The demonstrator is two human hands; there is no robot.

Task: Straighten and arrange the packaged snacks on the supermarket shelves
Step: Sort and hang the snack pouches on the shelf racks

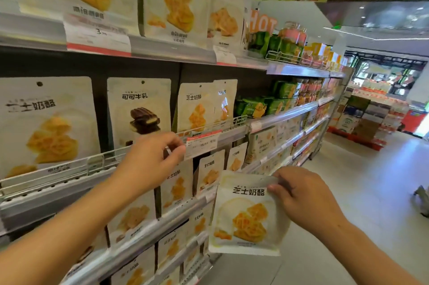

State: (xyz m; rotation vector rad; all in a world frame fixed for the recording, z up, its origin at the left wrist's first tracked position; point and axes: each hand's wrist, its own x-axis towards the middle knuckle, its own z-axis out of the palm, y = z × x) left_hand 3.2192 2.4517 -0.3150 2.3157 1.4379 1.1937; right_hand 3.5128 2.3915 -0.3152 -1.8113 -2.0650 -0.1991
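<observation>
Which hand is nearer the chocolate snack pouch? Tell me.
Left. The left hand is at the shelf rail just below the chocolate snack pouch; the right hand is lower right, holding a cheese snack pouch.

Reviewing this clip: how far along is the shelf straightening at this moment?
Mid-job. Done-looking: the chocolate pouch and the cheese pouches beside it stand upright behind the wire rail. In hand: the right hand grips a cheese snack pouch off the shelf, while the left hand pinches the price tag on the rail. Left: placing that pouch; lower rows look uneven, though blurred.
</observation>
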